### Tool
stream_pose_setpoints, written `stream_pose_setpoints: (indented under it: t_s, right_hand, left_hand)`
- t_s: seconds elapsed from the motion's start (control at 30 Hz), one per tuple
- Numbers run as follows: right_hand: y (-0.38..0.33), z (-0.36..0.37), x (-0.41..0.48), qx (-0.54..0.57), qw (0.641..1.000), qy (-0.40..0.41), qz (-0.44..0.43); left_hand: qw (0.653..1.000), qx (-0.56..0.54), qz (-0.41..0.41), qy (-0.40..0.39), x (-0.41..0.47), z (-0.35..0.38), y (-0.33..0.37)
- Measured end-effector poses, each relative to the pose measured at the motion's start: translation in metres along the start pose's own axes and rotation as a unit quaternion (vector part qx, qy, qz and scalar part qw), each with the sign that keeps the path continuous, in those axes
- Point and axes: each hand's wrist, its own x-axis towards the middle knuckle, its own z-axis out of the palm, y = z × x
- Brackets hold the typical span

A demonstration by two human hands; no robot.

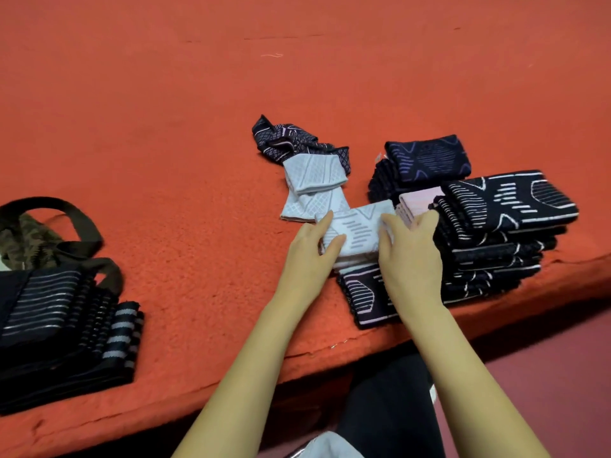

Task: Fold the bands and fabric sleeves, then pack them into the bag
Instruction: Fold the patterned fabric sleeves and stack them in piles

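Head view, looking down at an orange-covered tabletop. Both hands are on one white folded sleeve, near the front edge and a bit right of centre. The left hand grips its left side, thumb on top and the rest curled around the edge. The right hand holds the right side in much the same way, fingers bent over the top. So both sets of fingers are closed on that sleeve, not spread wide. The sleeve sits on a dark folded piece with pale pink lines, which lies flat by the tabletop's front edge.

Just right of the hands there's a tall stack of dark folded sleeves with white line patterns, and a pink folded piece tucked against it. Behind that is another dark pile with a blue-patterned piece on top. Just behind the hands lies a loose white sleeve, not neatly folded. A crumpled dark sleeve touches its far end.

Well apart on the left is the bag, camo fabric with dark handles. Dark striped bands are piled in front of it. Can't tell if they're inside the bag or just lying on it.
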Motion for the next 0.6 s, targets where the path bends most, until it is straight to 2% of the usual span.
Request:
stream_pose_setpoints:
  t_s: [0.13, 0.4, 0.6]
  right_hand:
    - [0.000, 0.001, -0.006, -0.073, 0.994, -0.065, 0.050]
    - [0.001, 0.001, -0.007, -0.013, 0.997, -0.045, 0.067]
    - [0.003, 0.003, -0.011, -0.008, 0.995, -0.069, 0.075]
  left_hand:
    - [1.000, 0.005, -0.001, 0.003, -0.002, 0.003, -0.004]
    - [0.998, -0.020, -0.021, 0.051, -0.006, 0.015, 0.012]
    - [0.992, 0.104, -0.035, 0.058, -0.013, 0.016, 0.000]
